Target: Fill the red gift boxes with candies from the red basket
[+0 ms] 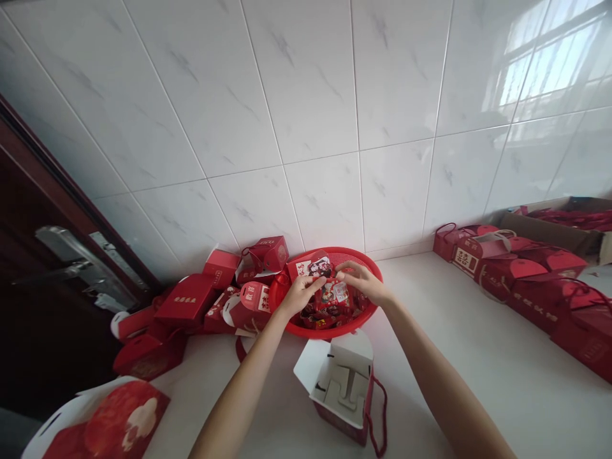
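Observation:
Over a red plastic basket [371,260] I hold a small red printed packet [335,293] by its top edge. My left hand [302,294] pinches its left corner. The fingers of my right hand [362,282] are closed at its upper right corner. Beneath the packet, several red wrapped sweets [320,317] lie in the basket, partly hidden by the packet and my hands. Closer to me stands an open gift box [339,395], white inside with folded bottom flaps and a red cord handle [384,414] hanging on its right side.
Several red gift boxes [186,299] are heaped on the left by a dark door [48,274]. A row of closed red boxes [516,274] lines the right side, with a cardboard carton [559,233] behind. A tiled wall [315,121] backs the white tabletop [421,319].

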Available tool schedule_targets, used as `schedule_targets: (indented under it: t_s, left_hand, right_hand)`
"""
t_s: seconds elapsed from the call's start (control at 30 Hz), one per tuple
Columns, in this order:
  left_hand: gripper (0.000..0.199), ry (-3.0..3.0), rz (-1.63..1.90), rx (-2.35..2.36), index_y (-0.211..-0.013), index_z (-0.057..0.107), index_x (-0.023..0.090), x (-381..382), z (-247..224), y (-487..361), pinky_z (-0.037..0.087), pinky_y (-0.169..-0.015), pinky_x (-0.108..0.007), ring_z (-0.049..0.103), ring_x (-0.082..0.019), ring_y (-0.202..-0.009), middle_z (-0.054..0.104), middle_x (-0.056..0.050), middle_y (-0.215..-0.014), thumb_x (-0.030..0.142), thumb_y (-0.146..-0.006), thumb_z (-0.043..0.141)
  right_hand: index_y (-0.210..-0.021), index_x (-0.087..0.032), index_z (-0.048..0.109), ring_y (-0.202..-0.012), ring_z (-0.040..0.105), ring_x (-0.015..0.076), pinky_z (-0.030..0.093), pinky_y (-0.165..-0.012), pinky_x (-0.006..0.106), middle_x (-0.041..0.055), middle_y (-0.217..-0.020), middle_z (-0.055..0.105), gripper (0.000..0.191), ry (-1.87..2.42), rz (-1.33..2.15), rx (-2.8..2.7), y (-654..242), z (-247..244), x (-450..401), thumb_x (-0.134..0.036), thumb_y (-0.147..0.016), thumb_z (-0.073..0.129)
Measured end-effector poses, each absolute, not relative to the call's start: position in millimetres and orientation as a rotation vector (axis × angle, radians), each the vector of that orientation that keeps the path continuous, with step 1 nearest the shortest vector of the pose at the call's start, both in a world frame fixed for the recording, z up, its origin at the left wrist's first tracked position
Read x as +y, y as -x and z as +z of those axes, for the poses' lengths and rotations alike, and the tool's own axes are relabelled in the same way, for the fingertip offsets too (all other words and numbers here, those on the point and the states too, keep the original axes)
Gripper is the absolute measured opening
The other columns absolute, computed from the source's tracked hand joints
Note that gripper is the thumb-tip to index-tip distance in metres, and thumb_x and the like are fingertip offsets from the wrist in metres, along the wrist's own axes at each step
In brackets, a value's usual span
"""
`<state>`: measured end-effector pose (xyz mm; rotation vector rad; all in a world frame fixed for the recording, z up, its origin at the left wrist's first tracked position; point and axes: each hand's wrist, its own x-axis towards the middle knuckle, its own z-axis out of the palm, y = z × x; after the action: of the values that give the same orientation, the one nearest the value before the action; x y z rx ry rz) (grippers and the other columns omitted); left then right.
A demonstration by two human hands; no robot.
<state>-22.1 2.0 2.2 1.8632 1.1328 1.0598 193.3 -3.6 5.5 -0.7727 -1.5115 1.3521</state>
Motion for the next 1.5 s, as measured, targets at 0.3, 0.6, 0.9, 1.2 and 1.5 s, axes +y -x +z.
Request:
schedule_targets:
  t_s: [0.3, 0.6, 0.9, 1.2, 1.5]
  left_hand:
    - [0.055, -1.524, 1.425, 1.193, -0.094, 0.075, 0.016, 11.4, 2.5, 28.8, 0.055, -0.085, -0.037, 0.072, -0.025, -0.089, 0.076, -0.009, -0.087, 0.066, -0.083, 0.055]
    - [0.016, -1.687, 1.047, 1.689, -0.085, 0.074, 0.020, 36.0, -1.5, 55.5, 0.050, -0.091, -0.033, 0.069, -0.030, -0.106, 0.079, -0.010, -0.098, 0.032, -0.077, 0.067]
    - [0.026, -1.757, 0.668, 1.727, -0.062, 0.064, 0.021, 58.8, -21.1, 63.0, 0.049, -0.067, -0.029, 0.069, -0.026, -0.075, 0.069, 0.000, -0.061, 0.013, -0.047, 0.085]
    - [0.047, -1.738, 0.956, 1.290, -0.119, 0.065, 0.019, 46.0, -12.2, 58.1, 0.052, -0.080, -0.030, 0.068, -0.019, -0.085, 0.070, -0.001, -0.086, 0.029, -0.074, 0.075]
    - [0.059, -1.554, 1.158, 0.986, -0.129, 0.062, 0.022, 23.7, 4.6, 45.6, 0.051, -0.089, -0.034, 0.067, -0.020, -0.091, 0.070, -0.003, -0.095, 0.030, -0.073, 0.079]
  right_hand:
    - [-0.094, -0.019, 0.072, -0.075, 0.069, 0.0200, 0.059, -0.068, 0.032, 0.0035, -0.086, 0.075, 0.048, 0.596, 1.482, -1.123, -193.4, 1.3, 4.0, -0.046, -0.059, 0.089]
    - [-0.092, -0.023, 0.072, -0.075, 0.072, 0.0221, 0.061, -0.061, 0.031, 0.0033, -0.087, 0.077, 0.037, 0.653, 1.532, -1.061, -191.6, -0.1, 4.6, -0.038, -0.063, 0.089]
    - [-0.088, -0.021, 0.072, -0.084, 0.073, 0.0259, 0.060, -0.074, 0.035, 0.0035, -0.088, 0.078, 0.031, 0.630, 1.427, -1.180, -190.4, -2.3, 4.4, -0.031, -0.062, 0.085]
    - [-0.090, -0.022, 0.074, -0.086, 0.073, 0.0251, 0.058, -0.078, 0.035, 0.0048, -0.098, 0.078, 0.030, 0.673, 1.375, -1.156, -189.9, -4.2, 6.5, -0.036, -0.066, 0.084]
    - [-0.088, -0.022, 0.075, -0.082, 0.074, 0.0257, 0.059, -0.074, 0.035, 0.0037, -0.088, 0.078, 0.027, 0.680, 1.463, -1.173, -192.2, -3.7, 5.6, -0.039, -0.068, 0.083]
